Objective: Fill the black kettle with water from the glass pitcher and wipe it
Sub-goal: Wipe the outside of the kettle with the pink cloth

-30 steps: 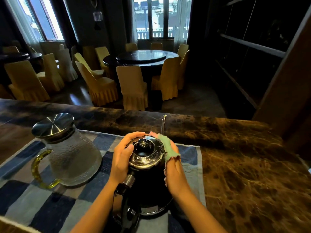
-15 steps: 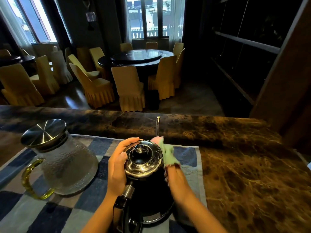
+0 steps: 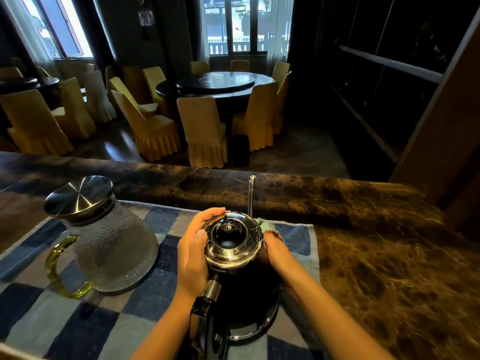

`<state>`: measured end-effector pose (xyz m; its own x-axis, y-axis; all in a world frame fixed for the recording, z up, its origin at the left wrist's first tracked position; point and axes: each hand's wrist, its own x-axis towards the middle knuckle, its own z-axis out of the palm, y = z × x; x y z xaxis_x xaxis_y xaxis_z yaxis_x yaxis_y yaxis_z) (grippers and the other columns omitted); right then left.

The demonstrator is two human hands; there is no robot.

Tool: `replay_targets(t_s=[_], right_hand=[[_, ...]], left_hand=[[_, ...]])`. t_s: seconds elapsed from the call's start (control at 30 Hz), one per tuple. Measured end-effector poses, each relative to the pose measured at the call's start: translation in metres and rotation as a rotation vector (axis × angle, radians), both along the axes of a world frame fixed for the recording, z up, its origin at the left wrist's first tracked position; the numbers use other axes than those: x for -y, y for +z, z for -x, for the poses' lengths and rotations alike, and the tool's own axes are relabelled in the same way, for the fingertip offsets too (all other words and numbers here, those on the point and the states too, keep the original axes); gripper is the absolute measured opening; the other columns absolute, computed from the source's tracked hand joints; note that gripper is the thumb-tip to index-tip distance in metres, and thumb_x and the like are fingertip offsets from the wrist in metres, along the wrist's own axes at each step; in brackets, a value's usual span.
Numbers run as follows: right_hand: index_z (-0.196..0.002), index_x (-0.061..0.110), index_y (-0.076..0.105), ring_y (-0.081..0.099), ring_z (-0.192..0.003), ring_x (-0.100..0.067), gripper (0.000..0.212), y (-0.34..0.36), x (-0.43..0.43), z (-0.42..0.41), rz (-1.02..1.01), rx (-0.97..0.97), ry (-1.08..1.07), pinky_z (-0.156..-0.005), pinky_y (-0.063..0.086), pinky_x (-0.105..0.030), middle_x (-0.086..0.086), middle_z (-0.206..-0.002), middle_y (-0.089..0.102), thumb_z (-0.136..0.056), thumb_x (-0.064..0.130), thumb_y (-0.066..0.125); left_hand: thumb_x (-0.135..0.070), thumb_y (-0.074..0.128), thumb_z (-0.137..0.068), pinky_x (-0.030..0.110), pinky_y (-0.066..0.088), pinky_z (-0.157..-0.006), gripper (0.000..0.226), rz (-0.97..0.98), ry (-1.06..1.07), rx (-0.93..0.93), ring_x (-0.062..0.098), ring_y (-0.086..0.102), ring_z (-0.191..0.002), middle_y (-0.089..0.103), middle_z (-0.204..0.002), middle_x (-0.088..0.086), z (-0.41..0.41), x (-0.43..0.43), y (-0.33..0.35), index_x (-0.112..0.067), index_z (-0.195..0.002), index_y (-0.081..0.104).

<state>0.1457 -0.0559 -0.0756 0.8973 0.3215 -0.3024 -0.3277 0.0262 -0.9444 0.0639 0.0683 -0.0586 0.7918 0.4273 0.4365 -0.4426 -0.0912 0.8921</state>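
Marble counter (image 3: 363,229), checked mat (image 3: 78,320): glass pitcher (image 3: 111,245) left of the black kettle (image 3: 246,294). Curled round the lid rim is the left hand (image 3: 194,253); the right hand (image 3: 275,250) grips a green cloth (image 3: 265,226) against the kettle's right side.

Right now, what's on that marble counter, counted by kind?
Water vessels: 2, the glass pitcher and the black kettle
Cloths: 2, the checked mat and the green cloth held against the kettle
Total: 4
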Motion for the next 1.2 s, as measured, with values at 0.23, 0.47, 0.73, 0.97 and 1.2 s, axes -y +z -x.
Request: replay_targets(t_s=[0.23,0.47,0.73,0.97,1.2], right_hand=[[-0.062,0.021,0.021,0.008,-0.064,-0.006,0.037,0.003,-0.048,-0.061,-0.507,-0.366,0.257,-0.063,0.007,-0.025,0.005,-0.056,0.021,-0.092,0.011,0.038],[-0.057,0.015,0.054,0.031,-0.031,-0.008,0.044,0.04,-0.052,-0.097,-0.388,-0.233,0.3,-0.039,0.023,-0.02,0.004,-0.038,0.037,-0.093,0.035,0.038],[-0.086,0.017,0.065,0.031,-0.039,-0.01,0.032,0.039,-0.049,-0.087,-0.386,-0.161,0.233,-0.046,0.024,-0.022,0.001,-0.044,0.042,-0.094,0.036,0.042],[-0.081,0.012,0.063,0.055,-0.071,-0.013,0.023,-0.005,-0.028,-0.038,-0.193,-0.159,0.149,-0.07,0.042,-0.024,-0.008,-0.078,0.059,-0.095,0.023,0.049],[-0.109,0.026,0.059,0.055,-0.109,-0.013,0.025,-0.025,0.02,0.012,0.165,0.185,0.165,-0.097,0.039,-0.023,0.0,-0.12,0.056,-0.101,0.019,0.036]], left_hand=[[-0.036,0.036,-0.085,0.026,0.048,-0.086,0.039,-0.052,0.023,0.012,0.018,0.064,-0.102,0.069,-0.107,0.0,0.002,0.003,0.005,-0.021,-0.109,0.062],[-0.033,0.033,-0.087,0.018,0.047,-0.085,0.039,-0.092,0.034,0.018,0.009,0.064,-0.101,0.068,-0.108,-0.012,0.003,-0.001,0.003,-0.019,-0.111,0.06],[-0.035,0.033,-0.086,0.022,0.048,-0.086,0.041,-0.076,0.017,0.024,0.012,0.064,-0.102,0.069,-0.108,-0.01,0.0,-0.001,0.004,-0.016,-0.111,0.059],[-0.035,0.033,-0.085,0.019,0.048,-0.082,0.04,-0.095,0.022,0.037,0.01,0.064,-0.099,0.069,-0.106,-0.012,-0.001,-0.002,0.004,-0.017,-0.11,0.06],[-0.035,0.033,-0.086,0.03,0.049,-0.086,0.042,-0.1,0.039,0.037,0.019,0.064,-0.101,0.069,-0.105,-0.003,-0.004,-0.004,0.001,-0.016,-0.11,0.062]])
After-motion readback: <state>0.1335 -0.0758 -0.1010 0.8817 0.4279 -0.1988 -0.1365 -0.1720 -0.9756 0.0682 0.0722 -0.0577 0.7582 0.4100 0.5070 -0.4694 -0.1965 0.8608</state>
